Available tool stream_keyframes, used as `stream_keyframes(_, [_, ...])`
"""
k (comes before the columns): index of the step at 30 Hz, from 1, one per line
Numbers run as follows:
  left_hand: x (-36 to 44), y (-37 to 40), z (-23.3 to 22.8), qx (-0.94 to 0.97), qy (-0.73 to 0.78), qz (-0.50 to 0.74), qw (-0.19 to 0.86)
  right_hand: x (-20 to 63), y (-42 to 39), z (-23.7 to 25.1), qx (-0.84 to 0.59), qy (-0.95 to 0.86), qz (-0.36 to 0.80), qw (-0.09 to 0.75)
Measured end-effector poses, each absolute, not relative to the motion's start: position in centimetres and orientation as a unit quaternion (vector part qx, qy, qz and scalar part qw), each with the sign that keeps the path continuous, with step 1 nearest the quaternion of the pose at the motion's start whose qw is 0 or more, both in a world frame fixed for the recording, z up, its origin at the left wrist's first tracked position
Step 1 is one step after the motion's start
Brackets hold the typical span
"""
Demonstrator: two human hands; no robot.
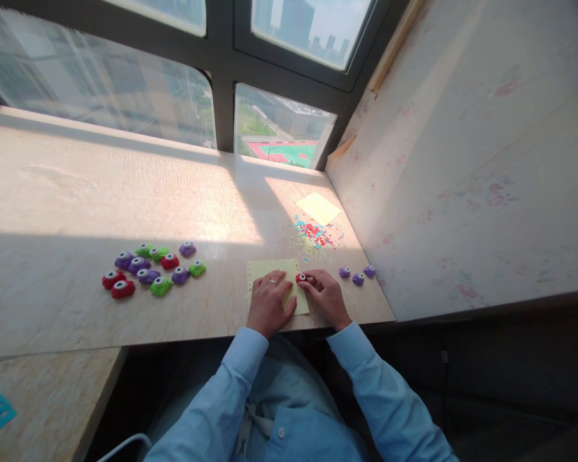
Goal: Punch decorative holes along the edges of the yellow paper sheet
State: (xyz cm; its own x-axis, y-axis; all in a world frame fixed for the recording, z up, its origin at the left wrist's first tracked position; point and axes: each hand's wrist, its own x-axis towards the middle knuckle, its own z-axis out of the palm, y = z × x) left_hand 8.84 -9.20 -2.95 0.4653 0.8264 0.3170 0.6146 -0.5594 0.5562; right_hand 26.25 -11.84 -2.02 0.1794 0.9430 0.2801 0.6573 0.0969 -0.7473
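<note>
A pale yellow sheet of paper [264,266] lies near the front edge of the sill, with small punched holes along its edges. My left hand [271,301], a ring on one finger, rests on this sheet with its fingers and thumb apart. At the sheet's right edge, my right hand [325,295] grips a small red craft punch [301,278] between thumb and fingers. The punch's slot is hidden, so I cannot tell how far the paper sits in it. To the right of that hand stand 3 small purple craft punches [358,279].
Several red, green and purple craft punches [148,276] are grouped on the left. Beyond the sheet lies scattered red, blue and yellow confetti [315,234], beside another yellow sheet [319,208]. A papered wall [462,192] bounds the right; windows [279,122] stand behind.
</note>
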Motion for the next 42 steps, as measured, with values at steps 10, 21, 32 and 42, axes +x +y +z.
stream_keyframes(10, [8.7, -9.2, -3.0, 0.837, 0.413, 0.295, 0.205, 26.1, -11.7, -2.5, -0.668, -0.591, 0.177, 0.416])
stream_keyframes(21, [8.6, -9.3, -3.0, 0.830, 0.414, 0.296, 0.227, 26.6, -10.9, -1.5, -0.674, -0.597, 0.207, 0.383])
stream_keyframes(32, [8.5, -9.2, -2.8, 0.819, 0.410, 0.312, 0.253, 26.9, -11.6, -0.8, -0.661, -0.619, 0.237, 0.352])
stream_keyframes(42, [8.5, -9.1, -3.0, 0.809, 0.405, 0.327, 0.272, 27.4, -12.3, -1.2, -0.669, -0.610, 0.244, 0.347])
